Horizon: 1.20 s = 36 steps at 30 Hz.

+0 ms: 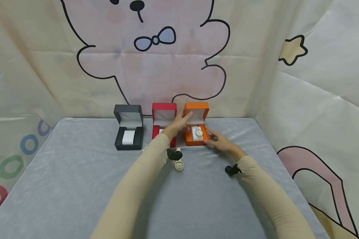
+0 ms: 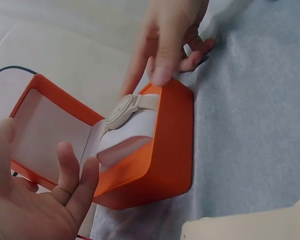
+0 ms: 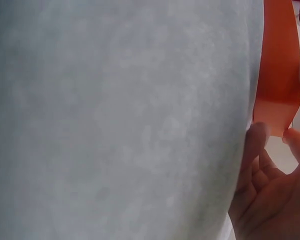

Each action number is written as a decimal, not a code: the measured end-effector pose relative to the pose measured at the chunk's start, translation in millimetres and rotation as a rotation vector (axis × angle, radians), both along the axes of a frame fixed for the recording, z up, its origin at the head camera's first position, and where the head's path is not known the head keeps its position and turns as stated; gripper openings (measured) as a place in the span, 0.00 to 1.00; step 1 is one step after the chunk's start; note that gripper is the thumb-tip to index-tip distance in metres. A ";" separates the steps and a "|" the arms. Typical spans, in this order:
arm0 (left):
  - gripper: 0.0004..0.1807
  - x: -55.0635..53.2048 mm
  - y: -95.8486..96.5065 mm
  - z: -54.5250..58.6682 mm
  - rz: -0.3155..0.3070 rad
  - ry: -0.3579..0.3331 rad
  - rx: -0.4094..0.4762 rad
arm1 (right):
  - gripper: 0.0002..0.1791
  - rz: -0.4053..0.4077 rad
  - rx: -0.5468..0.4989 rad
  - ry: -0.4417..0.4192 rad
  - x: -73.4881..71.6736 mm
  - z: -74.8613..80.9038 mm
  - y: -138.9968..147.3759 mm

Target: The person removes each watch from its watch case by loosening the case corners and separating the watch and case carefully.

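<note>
An orange watch box (image 1: pixel 193 142) stands with its lid (image 1: pixel 198 109) up. On its white cushion sits a pale watch (image 1: pixel 198 133). My left hand (image 1: pixel 176 125) reaches to the lid's left side, fingers loosely spread and thumb at the lid's edge in the left wrist view. From the right, my right hand (image 1: pixel 220 141) holds the box's side between thumb and fingers, the thumb at the front corner. A red watch box (image 1: pixel 164 106), also with lid up, is partly hidden behind my left hand. Another pale watch (image 1: pixel 179 165) lies on the table near my left wrist.
A dark grey watch box (image 1: pixel 118 139) with a white cushion stands at the left of the row, lid up. Behind the boxes, a printed curtain (image 1: pixel 155 76) hangs at the far edge of the grey cloth-covered table (image 1: pixel 77 172). A watch is partly hidden beside my left forearm.
</note>
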State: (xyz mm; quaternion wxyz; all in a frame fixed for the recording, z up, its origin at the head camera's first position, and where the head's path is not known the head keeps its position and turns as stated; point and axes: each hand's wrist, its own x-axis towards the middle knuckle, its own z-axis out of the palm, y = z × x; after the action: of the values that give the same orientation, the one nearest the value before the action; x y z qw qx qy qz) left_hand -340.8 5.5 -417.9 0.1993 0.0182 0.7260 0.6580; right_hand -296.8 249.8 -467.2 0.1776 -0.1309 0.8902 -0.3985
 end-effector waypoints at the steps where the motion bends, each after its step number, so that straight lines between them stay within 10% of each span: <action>1: 0.44 1.2 -0.2 0.2 -0.002 0.003 -0.002 | 0.42 -0.004 0.003 -0.006 0.2 -0.1 0.3; 36: 0.32 34.3 -27.4 -10.7 -0.058 0.156 -0.080 | 0.41 0.022 -0.065 -0.067 -4.9 0.0 3.9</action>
State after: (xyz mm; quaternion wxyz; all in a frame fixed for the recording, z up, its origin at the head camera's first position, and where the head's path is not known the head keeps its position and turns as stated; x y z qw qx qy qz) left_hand -306.4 -21.9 -428.7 0.1615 0.0824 0.7643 0.6189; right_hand -301.6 253.7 -467.2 0.2074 -0.1332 0.8688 -0.4294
